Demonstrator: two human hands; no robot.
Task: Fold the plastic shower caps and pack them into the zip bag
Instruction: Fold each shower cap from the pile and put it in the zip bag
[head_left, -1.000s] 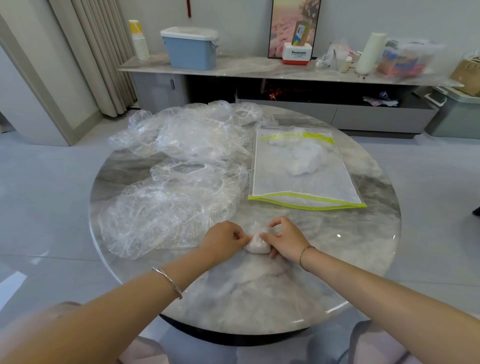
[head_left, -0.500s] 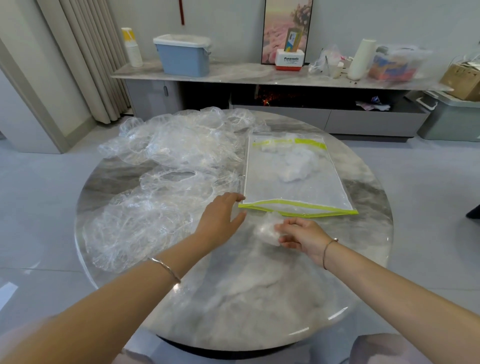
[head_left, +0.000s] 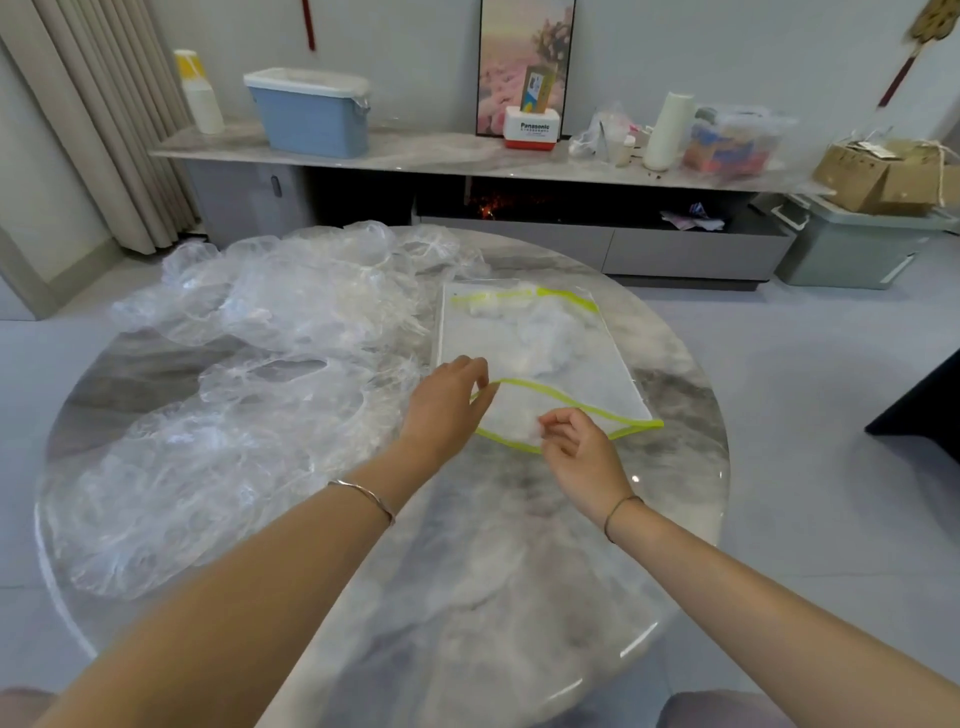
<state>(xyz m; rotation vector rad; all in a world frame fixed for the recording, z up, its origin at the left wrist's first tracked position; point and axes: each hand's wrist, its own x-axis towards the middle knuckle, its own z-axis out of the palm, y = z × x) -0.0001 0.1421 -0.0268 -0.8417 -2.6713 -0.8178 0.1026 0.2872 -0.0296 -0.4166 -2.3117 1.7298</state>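
Note:
A clear zip bag (head_left: 576, 379) with yellow-green edges lies on the round marble table (head_left: 519, 597), its mouth facing me. My left hand (head_left: 447, 410) pinches the upper lip of that mouth and lifts it, so the opening gapes. My right hand (head_left: 582, 452) holds a small folded white shower cap (head_left: 522, 431) with curled fingers just inside the opening. Deeper in the bag sit a few folded caps (head_left: 545, 332). A big heap of loose, crumpled transparent shower caps (head_left: 249, 374) covers the left half of the table.
Behind the table runs a low sideboard (head_left: 441, 156) carrying a blue bin (head_left: 311, 114), a Panasonic box (head_left: 532, 127) and a white roll (head_left: 667, 130). A grey storage box (head_left: 852, 244) stands on the floor at the right, curtains (head_left: 104, 114) hang at the left.
My hands left the folding spot near the table's front. The left went to the bag and raised its upper lip; the right carried the folded cap to the bag's opened mouth.

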